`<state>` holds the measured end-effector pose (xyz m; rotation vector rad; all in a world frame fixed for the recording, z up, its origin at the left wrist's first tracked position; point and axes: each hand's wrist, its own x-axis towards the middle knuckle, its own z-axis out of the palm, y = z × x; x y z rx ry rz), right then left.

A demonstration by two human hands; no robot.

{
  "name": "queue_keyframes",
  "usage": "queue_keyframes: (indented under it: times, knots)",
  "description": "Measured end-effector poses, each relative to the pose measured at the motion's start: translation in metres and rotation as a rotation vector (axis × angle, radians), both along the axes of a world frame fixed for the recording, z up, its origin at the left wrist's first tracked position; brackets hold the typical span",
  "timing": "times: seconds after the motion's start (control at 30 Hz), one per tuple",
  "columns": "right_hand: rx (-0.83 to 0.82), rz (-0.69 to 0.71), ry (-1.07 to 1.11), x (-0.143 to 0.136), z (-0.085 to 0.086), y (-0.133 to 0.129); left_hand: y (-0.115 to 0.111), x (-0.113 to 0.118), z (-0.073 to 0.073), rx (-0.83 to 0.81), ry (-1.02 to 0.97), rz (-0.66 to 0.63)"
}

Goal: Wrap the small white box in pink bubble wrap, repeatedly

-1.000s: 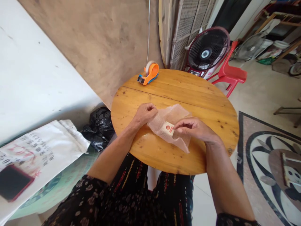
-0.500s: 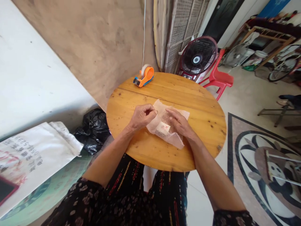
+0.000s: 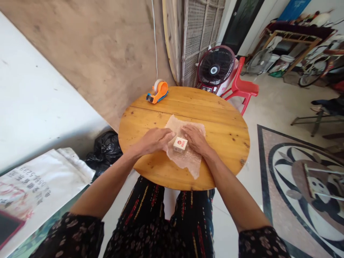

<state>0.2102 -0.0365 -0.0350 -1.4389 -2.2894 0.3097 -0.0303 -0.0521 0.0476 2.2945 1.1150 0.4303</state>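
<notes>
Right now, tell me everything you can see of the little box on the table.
The small box is pale cream and looks like card, with a round red mark and a smaller red patch on top. It appears closed and lies flat on a crinkled, see-through wrap on the wooden table. The hands, left and right, flank it; neither grips it.

Head-worn view — facing forward, downward — near the round table (image 3: 220,130).

Print (image 3: 184,143) on the box (image 3: 179,144) is unreadably small.
</notes>
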Motion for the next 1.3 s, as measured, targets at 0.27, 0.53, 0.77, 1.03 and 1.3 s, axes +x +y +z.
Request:
queue_keyframes:
  times: [0.27,0.53,0.77,1.03,1.3]
  knots:
    - [0.005,-0.013,-0.064,0.0,0.001,0.001,-0.02,-0.023,-0.007,-0.234,-0.101,-0.034]
    - [0.073,0.015,-0.082,-0.001,-0.001,0.003,0.01,0.01,-0.033,0.086,-0.127,-0.136]
    - [0.043,0.114,-0.058,0.012,0.004,0.027,0.027,0.018,-0.038,0.123,-0.012,-0.211]
    - [0.027,0.142,0.136,0.026,-0.001,0.05,0.049,0.036,-0.054,0.31,0.035,-0.185]
    - [0.059,0.068,0.141,0.038,0.007,0.038,0.048,0.032,-0.066,0.357,0.007,-0.177]
